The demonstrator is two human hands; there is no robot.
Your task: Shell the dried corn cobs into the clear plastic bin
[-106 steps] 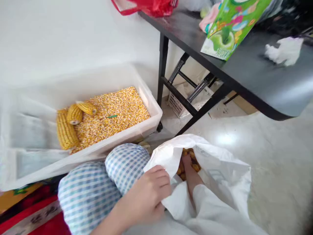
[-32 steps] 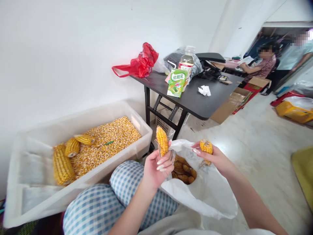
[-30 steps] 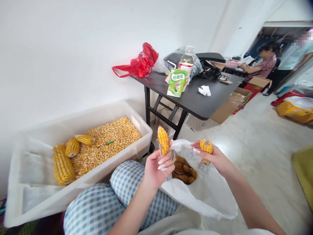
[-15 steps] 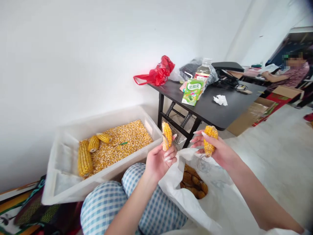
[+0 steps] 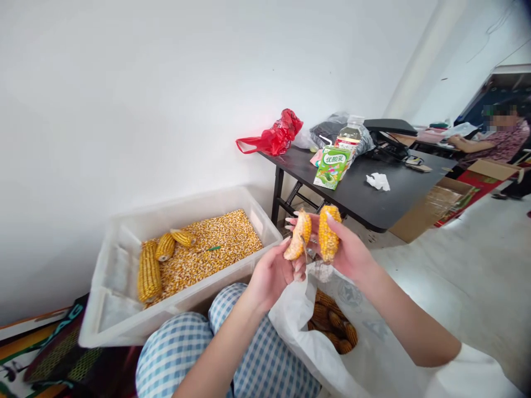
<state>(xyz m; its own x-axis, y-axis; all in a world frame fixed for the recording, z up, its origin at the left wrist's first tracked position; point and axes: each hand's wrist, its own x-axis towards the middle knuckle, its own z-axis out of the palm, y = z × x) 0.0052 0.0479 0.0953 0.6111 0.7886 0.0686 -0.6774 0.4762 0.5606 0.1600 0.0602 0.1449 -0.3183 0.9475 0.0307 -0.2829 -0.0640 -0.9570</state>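
Note:
My left hand (image 5: 277, 273) grips a small curved corn cob (image 5: 299, 236), with a pale patch on the side facing me and a dry strand hanging off it. Close beside it, my right hand (image 5: 348, 249) holds a second yellow corn cob (image 5: 329, 235) upright between thumb and fingers. Below both hands, a white sack (image 5: 290, 309) gapes open with several darker cobs (image 5: 332, 323) inside. On my left, a translucent plastic bin (image 5: 124, 326) holds loose corn kernels (image 5: 224, 237). A long cob (image 5: 148, 273) and two shorter cobs (image 5: 166, 247) lie on the kernels at the bin's left end.
A black table (image 5: 360, 193) ahead carries a red plastic bag (image 5: 282, 132), a green drink carton (image 5: 331, 167), a bottle (image 5: 349, 135) and crumpled tissue (image 5: 378, 181). Cardboard boxes (image 5: 427, 207) stand right of it. Another person (image 5: 493, 143) sits farther back.
My two hands have come together, bringing both cobs side by side. The left cob has turned to show its pale side, and the view has tilted slightly.

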